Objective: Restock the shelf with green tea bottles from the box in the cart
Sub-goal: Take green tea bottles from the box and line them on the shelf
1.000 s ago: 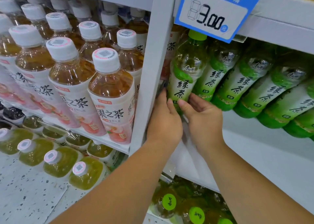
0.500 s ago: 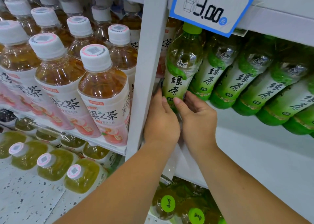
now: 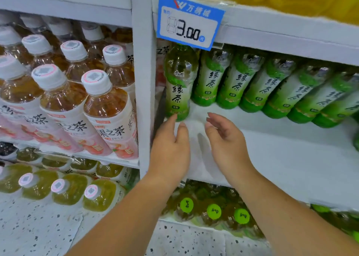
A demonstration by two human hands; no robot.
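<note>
A green tea bottle stands upright at the left end of the white shelf, beside the upright post. Several more green tea bottles stand in a row to its right, further back. My left hand is open just below and in front of the leftmost bottle, its fingertip near the bottle's base. My right hand is open to the right of it, over bare shelf, holding nothing. The cart and box are out of view.
A white upright post divides the bays. Peach tea bottles fill the left bay, with yellow-green bottles below. A blue price tag hangs above. Green-capped bottles sit on the shelf underneath.
Both hands were holding the leftmost green tea bottle; they have let go and drawn back toward me. The bottle now stands upright on the shelf.
</note>
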